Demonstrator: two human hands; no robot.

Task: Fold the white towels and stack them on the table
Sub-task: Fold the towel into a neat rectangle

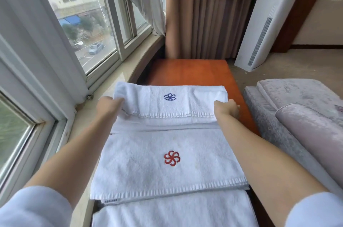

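Note:
A folded white towel with a blue pinwheel emblem (169, 102) lies farthest from me on the orange-brown wooden table (189, 71). My left hand (109, 105) grips its left end and my right hand (227, 109) grips its right end, fingers tucked under the cloth. Nearer to me lies a second folded white towel with a red pinwheel emblem (170, 163), its far edge under the blue one. More white towel (174, 212) spreads below it at the bottom of the view.
A stone window sill (118, 78) and window run along the left of the table. Brown curtains (204, 13) hang behind it. A white standing air conditioner (263, 28) is at the back right, and a grey velvet sofa (297, 115) stands close on the right.

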